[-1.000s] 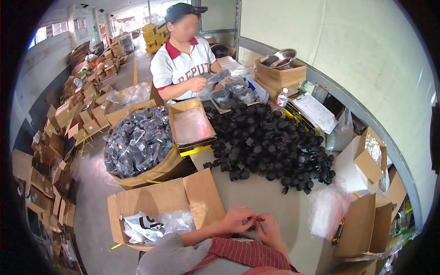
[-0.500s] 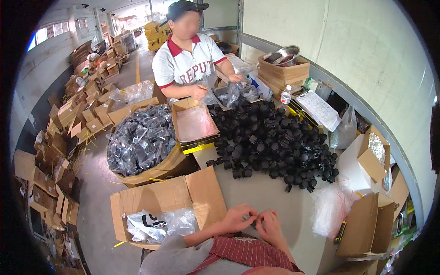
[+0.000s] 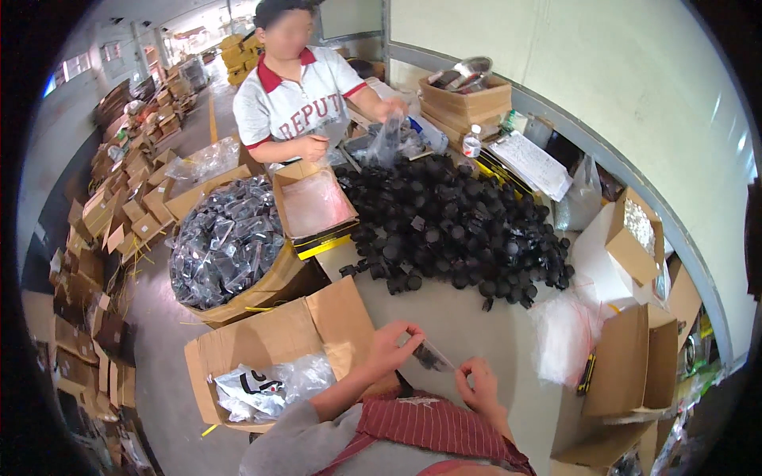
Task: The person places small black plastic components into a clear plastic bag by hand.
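Observation:
Above my apron, a small clear plastic bag [image 3: 433, 357] with something dark in it stretches between my hands. My left hand [image 3: 390, 347] pinches its upper left end with thumb and forefinger. At the lower right corner of the bag, the curled thumb and fingertips of my right hand [image 3: 479, 386] are closed on the edge. Beyond them, a large heap of black plastic parts with round caps [image 3: 460, 230] covers the far side of the grey table [image 3: 413, 305]. What the dark content of the bag is cannot be made out.
At left stand an open carton [image 3: 254, 345] holding plastic bags and a big carton of bagged parts [image 3: 230, 246]. A shallow box [image 3: 317, 208] borders the heap. Across the table a co-worker [image 3: 294, 95] handles a clear bag. Empty plastic bags [image 3: 563, 337] and an open carton [image 3: 631, 361] lie right.
My hands have moved apart, and the clear bag now shows stretched between them. The co-worker's hand has lifted a plastic bag. The whole view has shifted slightly.

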Motion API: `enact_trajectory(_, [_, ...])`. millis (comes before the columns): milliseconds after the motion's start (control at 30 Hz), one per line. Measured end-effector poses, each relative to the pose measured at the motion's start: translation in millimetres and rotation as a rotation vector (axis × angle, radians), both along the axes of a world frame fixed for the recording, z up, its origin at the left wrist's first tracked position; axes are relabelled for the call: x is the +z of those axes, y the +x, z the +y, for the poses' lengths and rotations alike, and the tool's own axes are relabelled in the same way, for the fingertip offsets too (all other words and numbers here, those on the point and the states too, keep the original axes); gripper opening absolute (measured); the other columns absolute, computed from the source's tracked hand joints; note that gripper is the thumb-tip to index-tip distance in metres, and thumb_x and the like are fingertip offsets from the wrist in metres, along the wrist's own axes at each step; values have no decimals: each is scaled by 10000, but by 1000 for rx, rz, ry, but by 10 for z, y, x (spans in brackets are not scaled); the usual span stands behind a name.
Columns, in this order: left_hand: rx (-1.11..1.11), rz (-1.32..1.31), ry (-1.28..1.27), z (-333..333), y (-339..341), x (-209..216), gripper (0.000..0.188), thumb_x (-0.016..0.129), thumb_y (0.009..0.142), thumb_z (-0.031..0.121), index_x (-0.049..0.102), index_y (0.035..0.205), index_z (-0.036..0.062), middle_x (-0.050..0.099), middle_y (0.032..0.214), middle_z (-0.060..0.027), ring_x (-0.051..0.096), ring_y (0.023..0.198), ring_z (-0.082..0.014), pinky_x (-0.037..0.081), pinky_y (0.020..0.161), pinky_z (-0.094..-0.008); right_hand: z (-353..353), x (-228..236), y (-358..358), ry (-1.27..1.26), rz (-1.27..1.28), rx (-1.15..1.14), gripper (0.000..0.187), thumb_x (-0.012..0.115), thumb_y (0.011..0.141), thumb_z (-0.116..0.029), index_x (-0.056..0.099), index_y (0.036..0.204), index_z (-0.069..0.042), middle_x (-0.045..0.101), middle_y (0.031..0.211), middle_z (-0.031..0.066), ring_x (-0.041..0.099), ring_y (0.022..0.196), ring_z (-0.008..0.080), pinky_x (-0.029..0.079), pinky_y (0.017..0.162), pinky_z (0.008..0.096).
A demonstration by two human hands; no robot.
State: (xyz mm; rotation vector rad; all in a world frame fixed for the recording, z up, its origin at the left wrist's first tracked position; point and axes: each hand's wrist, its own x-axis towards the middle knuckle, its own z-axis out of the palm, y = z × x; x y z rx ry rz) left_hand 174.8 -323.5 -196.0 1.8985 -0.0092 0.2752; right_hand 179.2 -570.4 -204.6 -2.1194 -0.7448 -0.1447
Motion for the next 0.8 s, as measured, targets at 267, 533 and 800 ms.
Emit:
enact_trajectory(267, [-323, 15, -491, -381, 324, 393, 88, 624, 943, 134, 597, 929, 51, 608, 971, -37, 549, 967, -107, 470, 836, -290, -179, -422, -104, 918, 1108, -118, 422, 500, 1008, -399, 580, 1100, 5, 665, 1004, 157, 657, 841, 304, 513, 784, 400])
enact_trajectory(533, [-890, 46, -609, -731, 249, 596, 70, 615, 935, 113, 591, 935, 47, 593, 1152, -116, 548, 1123, -215, 383, 1033, -375, -144, -153, 30, 1627, 1411, 267, 465, 545, 987, -376, 545, 1280, -15, 651, 1160, 135, 631, 1035, 282, 494, 939, 448])
enact_trajectory(800, [-504, 188, -433, -521, 422, -84, 298, 638, 861, 58, 620, 1158, 45, 550, 1350, -116, 510, 1247, -235, 371, 1068, -391, -908, 448, -21, 1435, 554, -357, 382, 640, 878, -10, 576, 1254, 3, 659, 1177, 120, 648, 1092, 284, 498, 977, 426])
